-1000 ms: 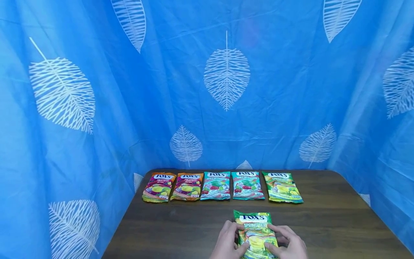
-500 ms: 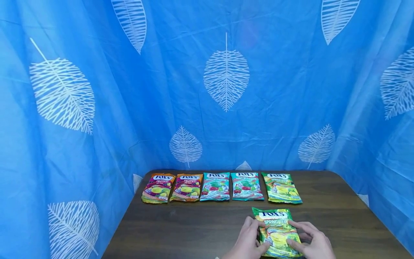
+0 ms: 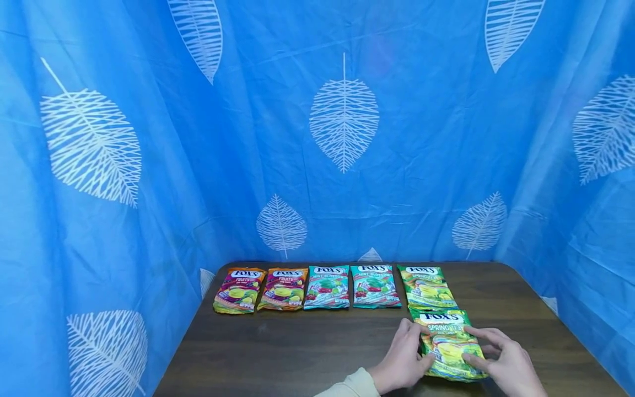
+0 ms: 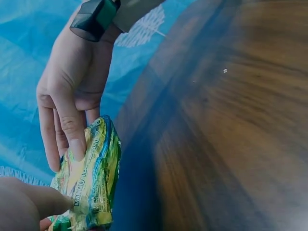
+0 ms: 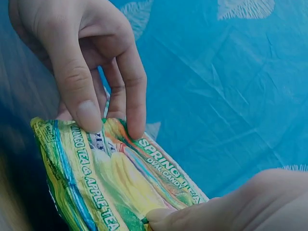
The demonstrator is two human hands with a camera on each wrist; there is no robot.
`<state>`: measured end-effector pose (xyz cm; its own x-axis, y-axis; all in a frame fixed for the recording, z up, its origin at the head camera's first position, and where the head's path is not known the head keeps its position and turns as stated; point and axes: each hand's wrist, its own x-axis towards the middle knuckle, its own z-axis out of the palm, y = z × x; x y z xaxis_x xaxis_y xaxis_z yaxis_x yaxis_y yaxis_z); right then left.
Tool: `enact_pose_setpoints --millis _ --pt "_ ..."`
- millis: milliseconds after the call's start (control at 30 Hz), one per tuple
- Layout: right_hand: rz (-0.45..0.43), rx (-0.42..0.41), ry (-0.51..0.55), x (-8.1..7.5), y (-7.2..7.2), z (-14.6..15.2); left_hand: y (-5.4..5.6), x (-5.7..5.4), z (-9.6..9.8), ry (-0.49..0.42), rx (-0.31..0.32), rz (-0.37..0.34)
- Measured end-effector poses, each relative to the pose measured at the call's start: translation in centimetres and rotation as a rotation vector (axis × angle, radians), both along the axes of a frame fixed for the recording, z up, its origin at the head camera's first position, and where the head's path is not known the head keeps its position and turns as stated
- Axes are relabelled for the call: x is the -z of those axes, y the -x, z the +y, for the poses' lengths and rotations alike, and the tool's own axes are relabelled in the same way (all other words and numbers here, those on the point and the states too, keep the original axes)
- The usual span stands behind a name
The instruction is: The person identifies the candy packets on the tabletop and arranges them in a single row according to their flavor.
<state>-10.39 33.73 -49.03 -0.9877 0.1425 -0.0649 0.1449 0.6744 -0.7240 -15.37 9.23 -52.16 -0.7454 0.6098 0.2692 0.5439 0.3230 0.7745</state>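
Note:
A green and yellow candy bag (image 3: pixel 450 346) marked Spring Tea is held between both hands at the front right. My left hand (image 3: pixel 404 355) grips its left edge, thumb on the printed face. On the opposite edge, my right hand (image 3: pixel 503 358) pinches it the same way. The bag's top edge overlaps the lower end of another Spring Tea bag (image 3: pixel 428 288) in the head view. In the right wrist view the held candy bag (image 5: pixel 120 178) shows its bottom end tilted toward the camera, with fingers tucked behind it.
Along the table's far side, in one row, lie two orange-purple Fruits bags (image 3: pixel 239 290) and two teal Mint Blossom bags (image 3: pixel 326 288), left of the Spring Tea bag. Blue curtains (image 3: pixel 342 209) with white leaves enclose the brown table (image 3: pixel 297 353) at the back and sides.
Both hands have carried the held candy bag to the right and slightly away from me, up to the lower end of the Spring Tea bag in the row. The row itself stays put.

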Motion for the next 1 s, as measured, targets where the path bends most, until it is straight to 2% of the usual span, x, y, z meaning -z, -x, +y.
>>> enact_pose_setpoints --millis 100,133,200,267,333,367,400,500,633,833,1000 --pt "0.025 0.002 -0.023 -0.4 0.6 0.9 1.2 0.8 1.3 -0.01 0.0 0.113" --pt "0.038 -0.002 -0.03 -0.6 0.8 1.2 1.7 1.3 1.8 0.003 -0.008 0.182" --pt "0.072 -0.012 -0.037 -0.9 1.2 1.7 2.2 1.0 2.4 0.029 -0.029 0.24" --pt "0.104 -0.029 -0.043 -1.0 1.5 2.3 2.2 -0.3 2.8 0.061 -0.041 0.21" --pt "0.119 -0.04 -0.049 -1.0 1.8 2.9 2.3 -1.2 3.4 0.109 -0.058 0.205" --pt "0.12 -0.038 -0.054 -1.0 1.8 3.2 2.2 -1.9 3.7 0.123 -0.064 0.162" --pt "0.12 -0.04 -0.056 -1.0 1.9 3.6 2.2 -2.1 4.1 0.141 -0.073 0.153" --pt "0.113 -0.029 -0.069 -0.9 2.2 4.7 2.4 -2.3 5.4 0.155 -0.096 0.15" --pt "0.108 -0.016 -0.09 -1.0 2.6 6.1 2.6 -1.9 7.3 0.133 -0.142 0.154" --pt "0.127 -0.009 -0.123 -1.2 3.5 7.6 3.0 -2.3 9.3 0.139 -0.195 0.167" --pt "0.095 -0.021 -0.098 -0.7 4.2 8.4 2.9 -2.1 10.3 0.146 -0.231 0.117"
